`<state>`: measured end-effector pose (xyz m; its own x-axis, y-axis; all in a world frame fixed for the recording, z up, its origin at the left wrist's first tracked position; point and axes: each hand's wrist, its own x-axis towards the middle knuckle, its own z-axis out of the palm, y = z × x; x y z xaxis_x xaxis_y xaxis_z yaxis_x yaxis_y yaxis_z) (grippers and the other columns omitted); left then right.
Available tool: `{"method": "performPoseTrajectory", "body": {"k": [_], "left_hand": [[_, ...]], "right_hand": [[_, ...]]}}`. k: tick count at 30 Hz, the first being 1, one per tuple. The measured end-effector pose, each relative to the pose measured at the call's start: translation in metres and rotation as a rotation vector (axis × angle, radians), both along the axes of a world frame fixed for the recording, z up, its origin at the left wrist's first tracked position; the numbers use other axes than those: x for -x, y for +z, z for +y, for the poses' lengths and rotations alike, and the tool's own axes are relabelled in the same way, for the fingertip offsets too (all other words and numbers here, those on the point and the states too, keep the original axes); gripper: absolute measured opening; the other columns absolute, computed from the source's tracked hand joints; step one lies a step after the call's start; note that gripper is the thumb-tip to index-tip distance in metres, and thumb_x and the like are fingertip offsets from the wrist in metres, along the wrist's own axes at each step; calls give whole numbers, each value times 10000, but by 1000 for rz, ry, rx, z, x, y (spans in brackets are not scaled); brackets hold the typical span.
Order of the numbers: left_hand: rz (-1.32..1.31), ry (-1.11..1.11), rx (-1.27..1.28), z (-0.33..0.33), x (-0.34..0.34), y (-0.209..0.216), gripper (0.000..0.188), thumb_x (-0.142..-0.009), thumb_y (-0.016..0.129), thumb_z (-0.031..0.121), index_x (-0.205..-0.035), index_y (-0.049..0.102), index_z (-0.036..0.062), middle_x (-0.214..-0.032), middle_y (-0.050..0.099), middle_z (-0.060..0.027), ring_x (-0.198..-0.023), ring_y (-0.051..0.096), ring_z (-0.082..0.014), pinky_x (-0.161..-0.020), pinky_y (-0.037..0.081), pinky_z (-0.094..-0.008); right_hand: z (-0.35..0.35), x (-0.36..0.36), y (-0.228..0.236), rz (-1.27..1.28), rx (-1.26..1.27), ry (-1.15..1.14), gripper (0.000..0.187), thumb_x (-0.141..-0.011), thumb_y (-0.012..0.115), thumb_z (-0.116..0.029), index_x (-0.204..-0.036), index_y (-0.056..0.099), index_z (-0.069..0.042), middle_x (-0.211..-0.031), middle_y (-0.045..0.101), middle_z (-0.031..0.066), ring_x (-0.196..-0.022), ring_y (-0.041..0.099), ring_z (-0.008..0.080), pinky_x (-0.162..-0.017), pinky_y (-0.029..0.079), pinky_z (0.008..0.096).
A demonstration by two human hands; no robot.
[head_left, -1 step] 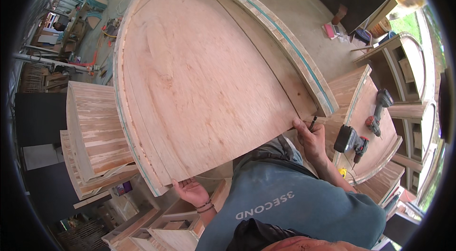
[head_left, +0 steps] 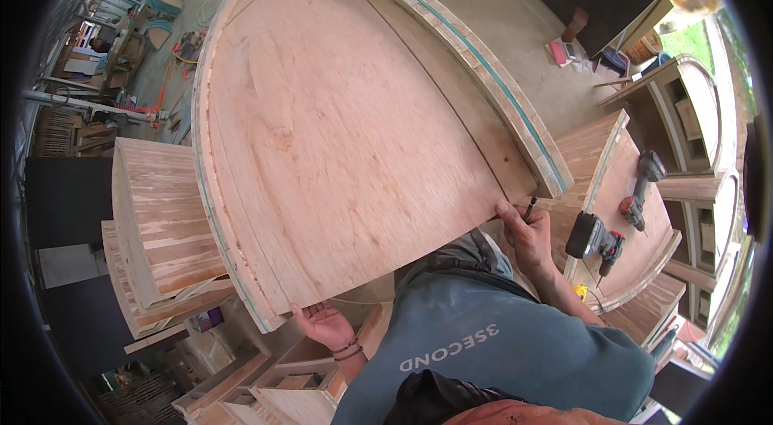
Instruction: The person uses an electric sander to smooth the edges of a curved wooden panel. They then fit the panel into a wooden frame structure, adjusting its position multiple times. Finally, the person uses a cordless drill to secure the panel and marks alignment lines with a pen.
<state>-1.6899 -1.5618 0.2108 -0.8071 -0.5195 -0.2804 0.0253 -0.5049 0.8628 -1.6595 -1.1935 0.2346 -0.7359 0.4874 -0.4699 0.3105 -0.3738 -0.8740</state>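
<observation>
A large plywood panel [head_left: 354,135] with a curved, arch-like outline lies in front of me. It sits inside a raised curved wooden rim [head_left: 475,55] marked by a teal stripe. At the near left corner my left hand [head_left: 326,325], palm up, grips the panel's straight near edge, its fingertips partly hidden by the wood. My right hand [head_left: 527,238] pinches the same edge near its right end, thumb against the panel. A dark pencil-like stick [head_left: 530,208] pokes up between the fingers of that hand.
Two cordless drills [head_left: 594,237] [head_left: 642,187] lie on another curved wooden piece [head_left: 636,224] at the right, near a yellow tape measure [head_left: 580,291]. More curved wooden units [head_left: 165,216] stand at the left, with others at far right. Tools and cords [head_left: 189,47] lie on the floor at far left.
</observation>
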Motion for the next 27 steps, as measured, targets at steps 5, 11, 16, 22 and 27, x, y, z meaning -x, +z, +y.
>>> {"method": "performPoseTrajectory", "body": {"k": [5, 11, 16, 22, 27], "left_hand": [[6, 20, -5, -1, 0, -4, 568, -937, 635, 403, -1317, 529, -6, -1316, 576, -90, -1199, 543, -198, -1018, 442, -344], [16, -1, 25, 3, 2, -2, 590, -924, 638, 419, -1308, 531, -16, -1321, 571, -98, -1220, 522, -203, -1028, 412, -346], [6, 34, -30, -3, -2, -8, 556, -932, 619, 396, -1293, 539, -18, -1332, 570, -107, -1229, 522, -213, -1031, 416, -358], [107, 12, -113, -17, -8, -23, 362, -978, 551, 295, -1211, 596, 22, -1181, 659, -90, -1109, 609, -214, -945, 487, -386], [-30, 58, 15, -15, -5, -17, 286, -960, 593, 337, -1013, 619, 57, -944, 681, -60, -878, 662, -172, -766, 542, -330]], "right_hand": [[3, 1, 2, 22, -12, 30, 449, -927, 730, -282, -580, 506, -105, -575, 395, -99, -541, 296, 35, -492, 201, 273], [7, 0, 1, 12, -36, 56, 407, -936, 718, -263, -615, 511, -122, -562, 386, -102, -497, 286, 21, -460, 188, 257], [9, 3, 3, -15, -44, 81, 379, -946, 702, -247, -640, 515, -123, -562, 380, -100, -482, 276, 17, -449, 176, 250], [-4, 5, -1, 28, -23, 44, 303, -982, 629, -212, -709, 541, -115, -601, 371, -106, -480, 279, 4, -435, 176, 225], [-29, 10, 6, 43, -58, -127, 368, -975, 630, -245, -655, 467, -163, -558, 334, -87, -451, 262, 20, -419, 170, 235]]}}
